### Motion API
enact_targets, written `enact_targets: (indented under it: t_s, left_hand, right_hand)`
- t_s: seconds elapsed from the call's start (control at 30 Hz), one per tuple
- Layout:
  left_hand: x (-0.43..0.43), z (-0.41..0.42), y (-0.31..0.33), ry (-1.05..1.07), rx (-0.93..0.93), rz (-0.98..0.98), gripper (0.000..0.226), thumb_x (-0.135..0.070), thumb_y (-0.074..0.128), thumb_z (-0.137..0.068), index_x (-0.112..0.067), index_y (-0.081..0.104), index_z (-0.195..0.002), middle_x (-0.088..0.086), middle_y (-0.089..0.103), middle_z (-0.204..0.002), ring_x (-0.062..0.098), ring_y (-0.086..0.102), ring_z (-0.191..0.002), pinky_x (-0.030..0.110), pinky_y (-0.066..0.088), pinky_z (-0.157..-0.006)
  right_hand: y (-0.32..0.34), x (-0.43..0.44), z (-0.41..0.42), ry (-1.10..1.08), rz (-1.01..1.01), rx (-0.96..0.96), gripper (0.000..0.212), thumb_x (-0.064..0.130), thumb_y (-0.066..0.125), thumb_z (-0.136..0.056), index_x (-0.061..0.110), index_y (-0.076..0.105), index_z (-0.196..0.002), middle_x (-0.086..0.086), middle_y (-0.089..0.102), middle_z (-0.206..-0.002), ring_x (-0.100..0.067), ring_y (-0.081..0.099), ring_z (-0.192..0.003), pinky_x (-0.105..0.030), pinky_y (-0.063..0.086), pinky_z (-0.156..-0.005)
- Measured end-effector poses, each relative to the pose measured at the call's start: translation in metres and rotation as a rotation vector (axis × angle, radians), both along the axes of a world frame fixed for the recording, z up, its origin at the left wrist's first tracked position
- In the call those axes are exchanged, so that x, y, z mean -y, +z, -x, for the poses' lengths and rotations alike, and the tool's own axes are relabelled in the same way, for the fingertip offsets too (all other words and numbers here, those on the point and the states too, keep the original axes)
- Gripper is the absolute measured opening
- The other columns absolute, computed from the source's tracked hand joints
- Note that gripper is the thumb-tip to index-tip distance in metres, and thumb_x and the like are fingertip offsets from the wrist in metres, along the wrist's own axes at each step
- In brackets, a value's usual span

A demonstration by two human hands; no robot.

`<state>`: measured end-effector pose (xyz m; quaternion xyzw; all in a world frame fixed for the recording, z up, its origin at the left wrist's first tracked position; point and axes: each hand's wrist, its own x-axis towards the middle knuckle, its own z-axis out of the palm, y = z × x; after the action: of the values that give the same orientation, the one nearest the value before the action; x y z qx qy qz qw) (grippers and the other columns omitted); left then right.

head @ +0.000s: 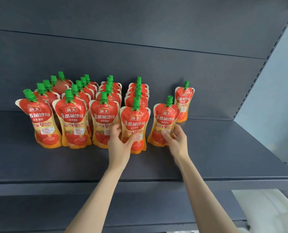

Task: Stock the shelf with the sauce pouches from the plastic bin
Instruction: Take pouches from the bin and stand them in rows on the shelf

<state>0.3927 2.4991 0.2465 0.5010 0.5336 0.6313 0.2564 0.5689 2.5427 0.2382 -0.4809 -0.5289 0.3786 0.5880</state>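
Note:
Red and orange sauce pouches with green caps stand in several rows on the dark grey shelf [55, 162]. My left hand [118, 145] grips the front pouch of the fourth row [136, 121] low down, fingers curled round its left edge and thumb on its front. My right hand [177, 140] holds the lower right part of another upright pouch [166, 120] just to the right. A single pouch [184, 101] stands farther back at the right. The plastic bin is not in view.
The shelf's back panel [139, 56] rises behind the rows. A slotted upright [264, 61] bounds the shelf on the right. A white, pale object [266, 211] lies below the shelf edge at the lower right. Bare shelf surface extends right of the pouches.

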Motion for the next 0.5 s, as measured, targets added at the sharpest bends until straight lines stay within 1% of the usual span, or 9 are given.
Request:
enact_targets:
  t_s: [0.03, 0.07, 0.17, 0.23, 0.27, 0.33, 0.37, 0.47, 0.5]
  left_hand:
    - [0.002, 0.0, -0.002, 0.036, -0.036, -0.003, 0.046, -0.023, 0.078, -0.073, -0.024, 0.046, -0.106, -0.013, 0.058, -0.1, -0.002, 0.056, -0.091, 0.007, 0.044, -0.075]
    - [0.003, 0.0, -0.004, 0.078, -0.086, -0.014, 0.045, -0.025, 0.079, -0.072, -0.022, 0.048, -0.104, -0.01, 0.056, -0.099, 0.003, 0.054, -0.091, 0.01, 0.043, -0.075]
    - [0.005, 0.0, -0.013, 0.187, -0.224, -0.012, 0.044, -0.029, 0.079, -0.071, -0.013, 0.056, -0.103, -0.001, 0.055, -0.103, 0.019, 0.052, -0.098, 0.027, 0.046, -0.079]
    - [0.003, -0.002, -0.016, 0.214, -0.235, 0.005, 0.045, -0.03, 0.079, -0.071, -0.009, 0.058, -0.106, 0.004, 0.058, -0.106, 0.023, 0.053, -0.102, 0.035, 0.048, -0.082]
    - [0.002, -0.003, -0.016, 0.224, -0.236, 0.011, 0.046, -0.03, 0.079, -0.071, -0.009, 0.058, -0.106, 0.005, 0.059, -0.107, 0.024, 0.054, -0.102, 0.036, 0.049, -0.082]
    - [-0.001, -0.006, -0.014, 0.239, -0.245, 0.021, 0.048, -0.03, 0.079, -0.07, -0.008, 0.057, -0.107, 0.007, 0.06, -0.106, 0.024, 0.055, -0.1, 0.035, 0.049, -0.08]
    - [-0.003, -0.008, -0.013, 0.244, -0.251, 0.026, 0.048, -0.031, 0.079, -0.07, -0.009, 0.056, -0.106, 0.007, 0.061, -0.105, 0.024, 0.056, -0.099, 0.032, 0.048, -0.078]
    - [-0.007, -0.013, -0.012, 0.263, -0.277, 0.024, 0.046, -0.032, 0.079, -0.071, -0.01, 0.054, -0.102, 0.007, 0.061, -0.103, 0.022, 0.056, -0.096, 0.026, 0.044, -0.073]
    - [-0.008, -0.014, -0.013, 0.275, -0.288, 0.022, 0.045, -0.033, 0.078, -0.072, -0.009, 0.055, -0.102, 0.007, 0.061, -0.102, 0.023, 0.056, -0.095, 0.026, 0.043, -0.073]
  right_hand:
    - [-0.001, 0.001, -0.001, -0.005, -0.008, 0.032, 0.022, 0.005, 0.065, -0.086, 0.017, 0.058, -0.103, 0.001, 0.068, -0.098, 0.0, 0.066, -0.084, -0.017, 0.053, -0.072]
    - [-0.002, 0.001, -0.002, -0.012, -0.014, 0.064, 0.023, 0.006, 0.065, -0.086, 0.017, 0.057, -0.105, 0.0, 0.068, -0.1, -0.003, 0.066, -0.087, -0.019, 0.053, -0.074]
    - [-0.01, 0.002, -0.001, -0.051, 0.007, 0.162, 0.035, 0.008, 0.068, -0.084, 0.012, 0.054, -0.116, -0.006, 0.062, -0.111, -0.017, 0.061, -0.1, -0.028, 0.05, -0.086]
    - [-0.012, 0.003, 0.0, -0.094, 0.018, 0.234, 0.04, 0.008, 0.069, -0.083, 0.011, 0.053, -0.119, -0.006, 0.058, -0.113, -0.019, 0.057, -0.102, -0.028, 0.047, -0.087]
    - [-0.012, 0.003, 0.0, -0.105, 0.012, 0.254, 0.04, 0.008, 0.069, -0.083, 0.011, 0.052, -0.119, -0.006, 0.06, -0.113, -0.019, 0.058, -0.1, -0.026, 0.047, -0.085]
    - [-0.009, 0.003, 0.001, -0.127, 0.006, 0.259, 0.04, 0.007, 0.069, -0.082, 0.01, 0.052, -0.118, -0.004, 0.063, -0.109, -0.016, 0.058, -0.094, -0.017, 0.046, -0.077]
    - [-0.008, 0.002, 0.001, -0.14, 0.012, 0.255, 0.041, 0.007, 0.069, -0.082, 0.01, 0.051, -0.118, -0.002, 0.063, -0.106, -0.014, 0.058, -0.093, -0.017, 0.046, -0.076]
    - [-0.006, -0.002, 0.0, -0.158, 0.034, 0.276, 0.04, 0.008, 0.069, -0.083, 0.01, 0.049, -0.118, 0.0, 0.062, -0.105, -0.014, 0.057, -0.093, -0.027, 0.046, -0.081]
    - [-0.005, -0.005, -0.001, -0.156, 0.036, 0.286, 0.039, 0.009, 0.069, -0.083, 0.01, 0.049, -0.117, -0.001, 0.062, -0.107, -0.014, 0.057, -0.093, -0.028, 0.046, -0.083]
